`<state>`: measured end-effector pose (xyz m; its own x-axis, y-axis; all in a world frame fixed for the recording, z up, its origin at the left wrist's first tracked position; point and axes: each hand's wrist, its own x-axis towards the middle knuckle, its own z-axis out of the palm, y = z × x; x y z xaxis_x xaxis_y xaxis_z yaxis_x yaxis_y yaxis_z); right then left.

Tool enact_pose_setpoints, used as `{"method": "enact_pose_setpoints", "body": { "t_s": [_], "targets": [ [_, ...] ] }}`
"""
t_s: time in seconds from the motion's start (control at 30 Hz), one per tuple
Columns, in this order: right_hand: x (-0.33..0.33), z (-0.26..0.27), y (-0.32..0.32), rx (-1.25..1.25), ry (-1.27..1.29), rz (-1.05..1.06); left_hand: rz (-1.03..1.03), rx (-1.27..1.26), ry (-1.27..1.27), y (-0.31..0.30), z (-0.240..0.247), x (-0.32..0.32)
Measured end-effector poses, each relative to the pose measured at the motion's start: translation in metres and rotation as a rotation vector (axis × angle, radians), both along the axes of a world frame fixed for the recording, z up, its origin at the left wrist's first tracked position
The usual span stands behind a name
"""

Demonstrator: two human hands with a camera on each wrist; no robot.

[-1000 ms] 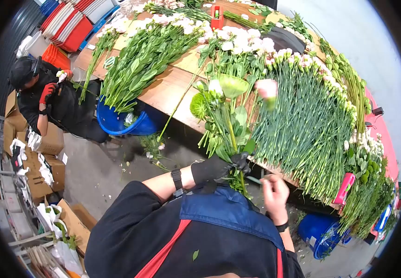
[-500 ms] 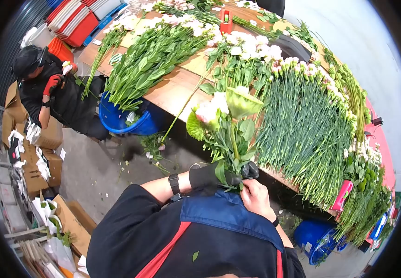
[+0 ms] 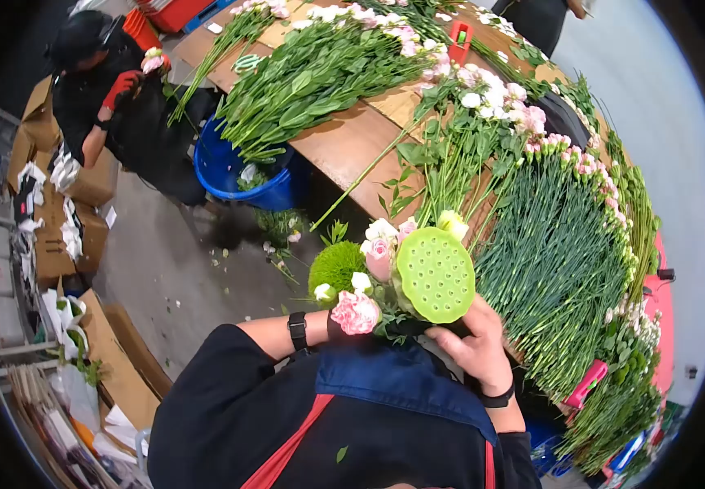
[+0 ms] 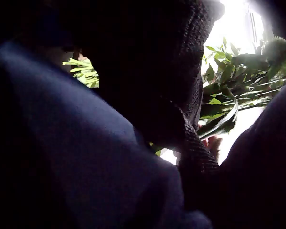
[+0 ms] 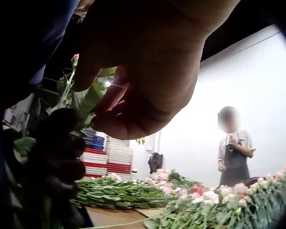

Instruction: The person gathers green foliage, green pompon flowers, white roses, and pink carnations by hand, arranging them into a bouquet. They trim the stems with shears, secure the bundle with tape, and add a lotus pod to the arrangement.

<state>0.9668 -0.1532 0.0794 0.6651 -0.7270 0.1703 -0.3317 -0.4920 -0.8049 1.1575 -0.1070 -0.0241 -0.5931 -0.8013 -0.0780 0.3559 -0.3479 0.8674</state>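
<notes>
A mixed bouquet stands in front of the chest in the head view, its heads tipped up toward the camera. It shows a green lotus pod [image 3: 436, 275], a fuzzy green ball flower [image 3: 336, 270], a pink carnation [image 3: 356, 313] and pale pink roses [image 3: 379, 257]. Beneath these heads the black-gloved left hand [image 5: 62, 162] grips the bouquet, largely hidden by the flowers from above. My bare right hand [image 3: 481, 346] is at the pod's lower right, thumb toward the glove. In the right wrist view its fingers curl about a green leaf [image 5: 88, 101] of the bouquet.
On the wooden table [image 3: 340, 147] lie leafy pale-flowered stems [image 3: 312, 81] and a wide row of pink carnations [image 3: 552, 253]. A blue bucket [image 3: 242, 191] stands below the edge. Another person [image 3: 124, 106] sits at left; one more [image 5: 236, 152] stands beyond the table.
The bouquet has tipped toward the camera, so the lotus pod's face now shows. The right hand came in to the bouquet from the right. The head view has shifted.
</notes>
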Motion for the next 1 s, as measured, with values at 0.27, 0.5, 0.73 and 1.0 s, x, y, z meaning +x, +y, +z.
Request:
{"method": "enact_pose_setpoints", "body": {
  "t_s": [0.27,0.5,0.73,1.0],
  "targets": [
    [0.057,-0.004,-0.002,-0.160,0.166,-0.009,0.043,0.060,0.054,0.007,-0.012,0.006],
    [0.036,0.014,0.005,-0.055,0.170,0.066,-0.050,0.133,0.109,0.010,-0.026,-0.005],
    [-0.013,0.022,0.042,0.135,0.240,-0.228,-0.449,0.252,0.099,0.000,-0.029,-0.021],
    [-0.021,0.010,0.056,0.220,0.232,-0.312,-0.578,0.260,0.080,-0.012,-0.021,-0.028]
  ]
}}
